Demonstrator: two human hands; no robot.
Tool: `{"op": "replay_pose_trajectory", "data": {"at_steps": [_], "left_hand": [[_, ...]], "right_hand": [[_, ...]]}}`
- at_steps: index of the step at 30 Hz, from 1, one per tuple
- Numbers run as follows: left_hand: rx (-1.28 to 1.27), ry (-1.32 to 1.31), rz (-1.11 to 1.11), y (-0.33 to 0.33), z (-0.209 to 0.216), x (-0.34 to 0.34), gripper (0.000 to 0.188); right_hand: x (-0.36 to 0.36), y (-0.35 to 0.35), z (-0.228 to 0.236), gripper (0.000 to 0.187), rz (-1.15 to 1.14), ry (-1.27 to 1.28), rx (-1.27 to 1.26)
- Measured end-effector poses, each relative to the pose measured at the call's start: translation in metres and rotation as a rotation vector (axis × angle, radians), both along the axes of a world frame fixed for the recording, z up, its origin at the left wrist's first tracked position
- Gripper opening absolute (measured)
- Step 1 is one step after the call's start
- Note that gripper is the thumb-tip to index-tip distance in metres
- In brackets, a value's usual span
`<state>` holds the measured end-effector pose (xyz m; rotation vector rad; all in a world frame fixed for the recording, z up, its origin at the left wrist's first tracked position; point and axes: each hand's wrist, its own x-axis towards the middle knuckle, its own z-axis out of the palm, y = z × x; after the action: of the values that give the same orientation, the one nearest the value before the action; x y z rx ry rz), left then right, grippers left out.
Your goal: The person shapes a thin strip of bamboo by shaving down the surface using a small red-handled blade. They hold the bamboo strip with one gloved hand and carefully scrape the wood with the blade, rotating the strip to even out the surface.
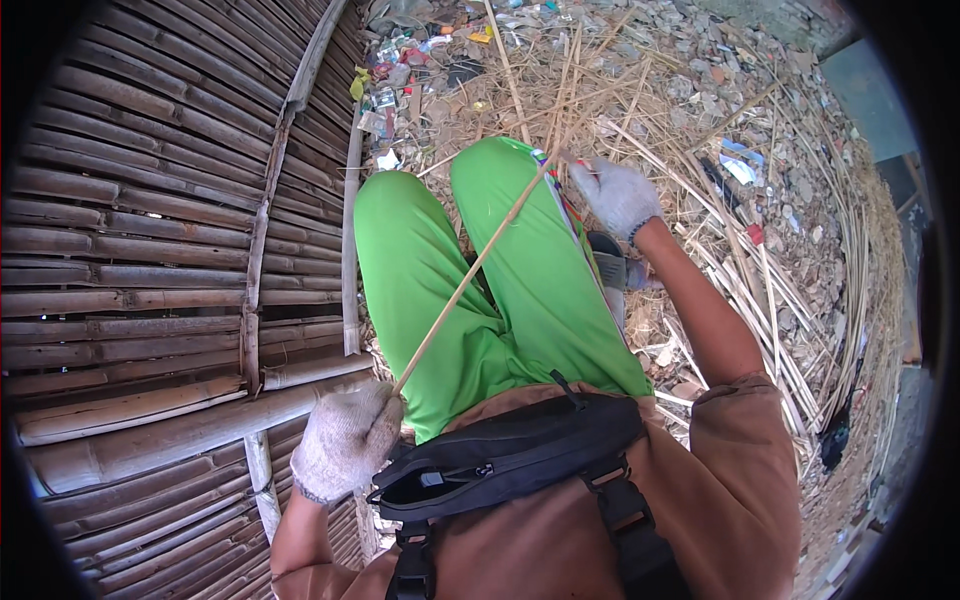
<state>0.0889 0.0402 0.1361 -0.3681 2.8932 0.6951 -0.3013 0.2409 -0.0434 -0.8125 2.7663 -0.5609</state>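
A long, thin bamboo strip (470, 277) slants across my green-trousered knees. My left hand (347, 440), in a whitish knitted work glove, is closed around its near end beside the bamboo slats. Beyond my right knee, my right hand (617, 197), gloved alike, has its fingers pinched together close to the strip's far part. Something small and brownish-red shows at those fingertips, against or just beside the strip; its kind is too small to make out. Past the knee, the strip's far end merges with other strips and cannot be told apart.
A wall or platform of bamboo slats (150, 220) fills the left side. Several pale bamboo strips (770, 325) lie in a heap at right. Shavings, dry leaves and litter (410, 75) cover the ground. A black waist bag (510, 455) sits across my lap, partly unzipped.
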Motion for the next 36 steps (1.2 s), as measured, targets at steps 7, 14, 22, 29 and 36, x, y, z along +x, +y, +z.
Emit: {"op": "replay_pose_trajectory", "data": {"at_steps": [7, 14, 22, 29, 36], "left_hand": [[0.945, -0.16, 0.519, -0.009, -0.065, -0.062, 0.027], [1.349, -0.018, 0.506, 0.012, -0.118, -0.152, 0.026], [1.334, 0.058, 0.578, 0.024, -0.135, -0.19, 0.023], [1.303, 0.072, 0.608, 0.027, -0.124, -0.162, 0.024], [1.269, -0.05, 0.619, 0.02, -0.09, -0.115, 0.026]], "right_hand": [[0.024, -0.02, 0.014, 0.069, 0.157, -0.081, -0.214], [0.025, -0.025, 0.025, 0.067, 0.344, -0.02, -0.012], [0.032, -0.025, 0.029, 0.067, 0.418, -0.066, 0.054], [0.036, -0.031, 0.028, 0.069, 0.401, -0.063, 0.067], [0.028, -0.031, 0.017, 0.068, 0.359, -0.085, 0.018]]}}
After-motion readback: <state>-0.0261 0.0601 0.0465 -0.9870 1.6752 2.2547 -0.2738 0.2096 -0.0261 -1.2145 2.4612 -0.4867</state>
